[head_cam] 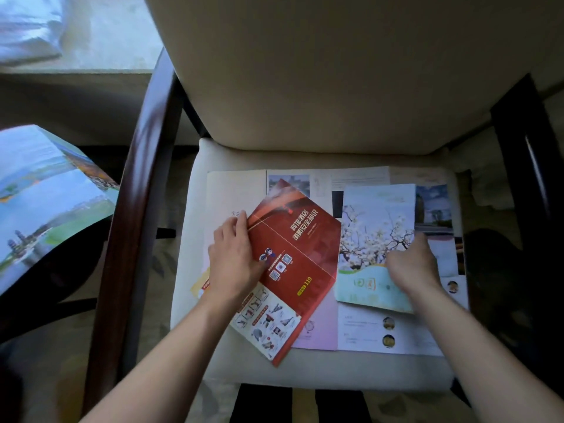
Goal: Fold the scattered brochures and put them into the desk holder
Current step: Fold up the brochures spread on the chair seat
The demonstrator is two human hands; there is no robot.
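Several brochures lie spread over a cream chair seat [305,374]. A red brochure [302,248] with yellow "119" lies tilted in the middle, partly unfolded. My left hand [235,257] lies on its left edge, fingers bent at that edge. A pale blue brochure [372,236] with white blossoms lies to its right; my right hand [412,264] grips its right edge, fingers curled under it. White and lilac sheets [360,328] lie beneath both. No desk holder is in view.
The chair has a cream backrest [335,71] and dark wooden armrests, the left armrest [140,190] and the right armrest [525,141]. A large open landscape brochure [39,203] rests at the far left. A pale ledge [91,32] runs along the top left.
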